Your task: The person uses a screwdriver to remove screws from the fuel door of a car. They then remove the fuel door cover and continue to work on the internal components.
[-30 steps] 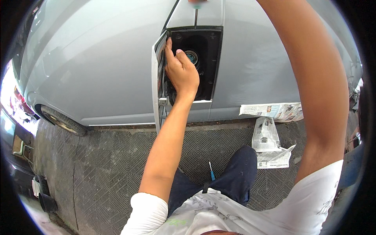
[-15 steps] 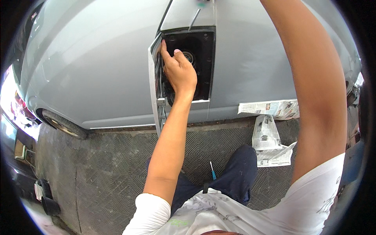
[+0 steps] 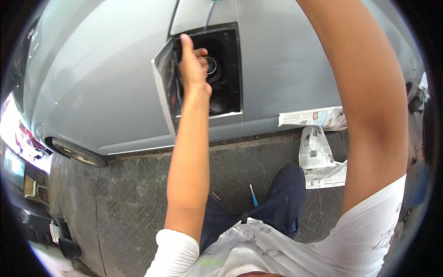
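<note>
My left hand (image 3: 194, 67) is in front of a black recessed filler compartment (image 3: 228, 51) in a grey vehicle's side. Its fingers are apart and partly bent, with one digit stretched up to the compartment's upper left corner. Beside it, the fuel flap (image 3: 162, 85) stands swung out on the left. A round filler neck (image 3: 211, 64) shows just right of my fingers. Above the compartment, a thin metal shaft (image 3: 210, 15) with a green end comes down from the top edge. My right arm reaches up past the top edge, so my right hand is hidden.
A screwdriver with a blue handle (image 3: 254, 200) lies on the dark ribbed floor mat (image 3: 134, 198) between my legs. Newspaper sheets (image 3: 316, 145) hang from the vehicle's lower side down to the floor. A wheel (image 3: 76, 152) is at the left.
My left hand has turned over and its fingers have shifted. The flap stands at a wider angle to the left. The view has shifted slightly, and the shaft sits higher in it.
</note>
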`<state>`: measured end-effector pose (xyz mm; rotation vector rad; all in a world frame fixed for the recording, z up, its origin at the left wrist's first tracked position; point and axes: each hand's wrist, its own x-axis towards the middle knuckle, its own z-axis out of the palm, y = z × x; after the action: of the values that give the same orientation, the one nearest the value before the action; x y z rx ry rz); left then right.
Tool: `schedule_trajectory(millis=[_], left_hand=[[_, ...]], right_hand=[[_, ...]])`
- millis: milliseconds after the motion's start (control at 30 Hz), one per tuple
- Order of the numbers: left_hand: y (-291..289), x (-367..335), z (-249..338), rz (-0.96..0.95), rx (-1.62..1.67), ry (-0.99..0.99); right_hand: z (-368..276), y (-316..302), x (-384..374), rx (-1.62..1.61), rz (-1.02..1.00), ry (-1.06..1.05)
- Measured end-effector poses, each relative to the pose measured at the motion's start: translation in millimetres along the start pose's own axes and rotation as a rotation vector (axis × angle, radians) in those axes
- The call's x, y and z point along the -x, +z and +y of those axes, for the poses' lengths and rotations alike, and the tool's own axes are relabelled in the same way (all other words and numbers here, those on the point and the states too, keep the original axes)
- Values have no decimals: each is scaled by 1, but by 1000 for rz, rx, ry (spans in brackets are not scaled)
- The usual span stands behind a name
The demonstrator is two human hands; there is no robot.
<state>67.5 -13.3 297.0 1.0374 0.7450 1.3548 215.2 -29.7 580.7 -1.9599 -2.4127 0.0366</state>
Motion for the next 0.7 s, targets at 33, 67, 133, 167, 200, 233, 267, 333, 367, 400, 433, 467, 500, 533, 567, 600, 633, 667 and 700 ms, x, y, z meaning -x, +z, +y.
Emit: schedule_trajectory(millis=[33,67,133,167,200,233,267,333,367,400,433,467,500,533,567,600,633,667,700], left_hand=[[-1,-7,2,-35,41,-52],[-6,-12,4,-62,78,-102],[-4,-12,3,-108,142,-157],[-7,-10,11,-78,86,-129],[-2,-9,14,-64,40,-100],[1,-6,13,-55,42,-79],[5,-6,12,-49,48,-67],[14,-6,10,-33,56,-42],[12,-6,11,-20,55,-20],[15,-5,9,-17,60,-4],[17,-5,9,-14,66,13],[20,-5,8,-8,74,10],[21,-6,8,8,74,8],[21,-7,9,24,75,6],[20,-7,11,22,91,-2],[21,-8,13,18,109,-8],[22,-10,15,14,128,-13],[21,-12,16,15,128,-18],[20,-13,16,19,128,-26]], right_hand=[[-2,-3,3,16,11,-6],[-6,-4,2,29,23,-22],[-9,-3,7,63,40,-29],[-14,-1,6,75,53,-48],[-16,-2,11,98,68,-57],[-18,-1,16,120,82,-55],[-20,0,22,141,96,-59],[-23,5,33,182,125,-65],[-29,6,37,202,150,-86],[-32,9,43,225,166,-91],[-35,13,50,250,191,-95],[-38,15,57,277,214,-98],[-41,21,62,297,237,-109],[-43,24,66,317,263,-119],[-46,28,70,333,289,-132],[-48,32,76,351,319,-144],[-51,36,80,363,346,-155],[-52,40,86,374,377,-168],[-51,44,86,377,404,-185]])
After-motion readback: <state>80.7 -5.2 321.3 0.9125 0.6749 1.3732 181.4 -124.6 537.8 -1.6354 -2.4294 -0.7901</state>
